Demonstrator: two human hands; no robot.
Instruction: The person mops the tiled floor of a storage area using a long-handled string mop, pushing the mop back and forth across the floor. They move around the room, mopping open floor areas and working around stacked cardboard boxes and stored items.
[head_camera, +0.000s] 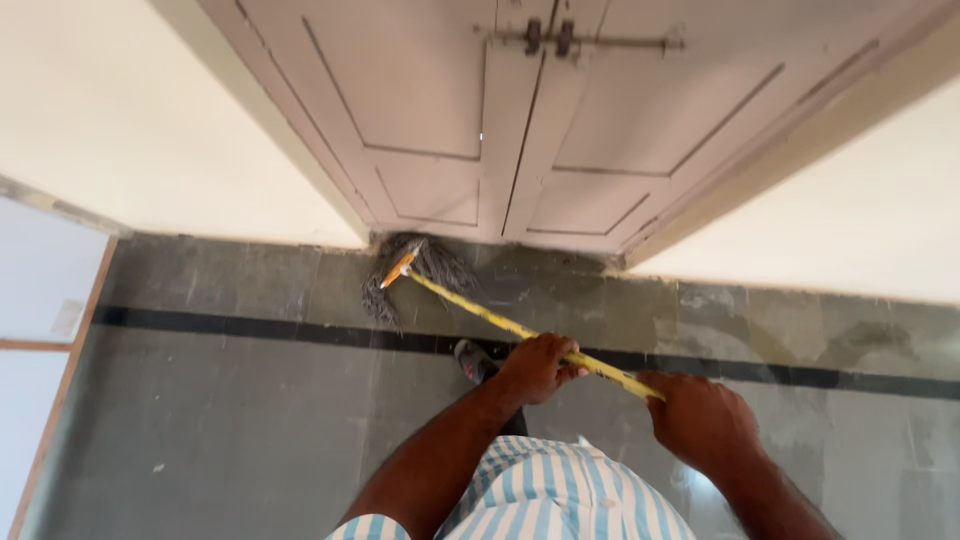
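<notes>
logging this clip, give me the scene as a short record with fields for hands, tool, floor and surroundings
left hand: left hand gripping the handle partway along
right hand: right hand gripping the near end of the handle
tool: mop with yellow handle and grey string head
mop head position: on the floor against the foot of the door
floor: grey tiled floor with a dark stripe
surroundings: closed double door with a bolt, pale walls on both sides

Head view, steeply down, toward doors (520, 120)

Left hand (535, 367) and right hand (700, 418) grip the yellow mop handle (500, 320); grey mop head (415, 272) rests on the floor (220, 420) against the double door (520, 120).
</notes>
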